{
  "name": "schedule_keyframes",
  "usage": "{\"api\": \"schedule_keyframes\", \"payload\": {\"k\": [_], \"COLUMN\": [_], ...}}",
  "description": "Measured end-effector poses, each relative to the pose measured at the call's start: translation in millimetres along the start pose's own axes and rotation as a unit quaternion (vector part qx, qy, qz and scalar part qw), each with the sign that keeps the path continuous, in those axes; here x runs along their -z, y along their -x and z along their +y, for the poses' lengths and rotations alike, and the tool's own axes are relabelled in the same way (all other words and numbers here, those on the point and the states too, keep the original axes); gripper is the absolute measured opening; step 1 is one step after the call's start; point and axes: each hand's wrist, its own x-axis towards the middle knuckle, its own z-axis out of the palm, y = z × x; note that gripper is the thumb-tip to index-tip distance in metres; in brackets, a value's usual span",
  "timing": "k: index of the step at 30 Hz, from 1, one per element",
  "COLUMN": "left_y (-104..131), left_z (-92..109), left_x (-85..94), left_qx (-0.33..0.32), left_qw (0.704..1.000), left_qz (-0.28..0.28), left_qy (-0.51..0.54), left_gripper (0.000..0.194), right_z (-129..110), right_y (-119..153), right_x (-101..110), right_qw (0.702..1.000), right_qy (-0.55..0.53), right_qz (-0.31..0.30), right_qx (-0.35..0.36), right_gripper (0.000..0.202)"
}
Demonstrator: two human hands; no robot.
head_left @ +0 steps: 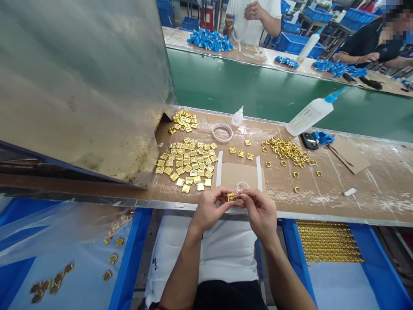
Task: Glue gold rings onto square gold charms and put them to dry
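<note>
My left hand pinches a small gold piece above the table's front edge. My right hand is closed on a thin stick, whose tip meets the gold piece. Just behind my fingers a small clear ring-shaped dish rests on a cardboard sheet taped down at both sides. Many square gold pieces lie to the left, and a pile of gold rings lies to the right. Several gold pieces sit apart behind the cardboard.
A metal panel rises at the left. Behind stand a tape roll, a small bottle and a large tilted bottle. Blue trays flank my lap. Two people work across the green belt.
</note>
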Motion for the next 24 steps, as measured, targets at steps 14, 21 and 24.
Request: {"api": "schedule_keyframes", "payload": {"k": [14,21,24], "left_y": [0.5,0.5,0.6], "left_z": [-0.1,0.3,-0.5], "left_x": [-0.7,-0.4,-0.2], "left_qx": [-0.006,-0.008,-0.006], "left_qw": [1.000,1.000,1.000], "left_qz": [0.003,0.003,0.003], "left_qy": [0.008,0.011,0.012], "left_gripper": [0.022,0.022,0.023], "right_z": [5.1,6.4,7.0], "right_y": [2.8,3.6,3.5], "right_x": [-1.9,-2.6,-2.4], "right_qw": [0.999,0.999,0.999], "right_qy": [-0.028,-0.019,-0.017], "right_qz": [0.028,0.024,0.022], "right_qx": [-0.024,-0.019,-0.017], "right_gripper": [0.026,0.028,0.028]}}
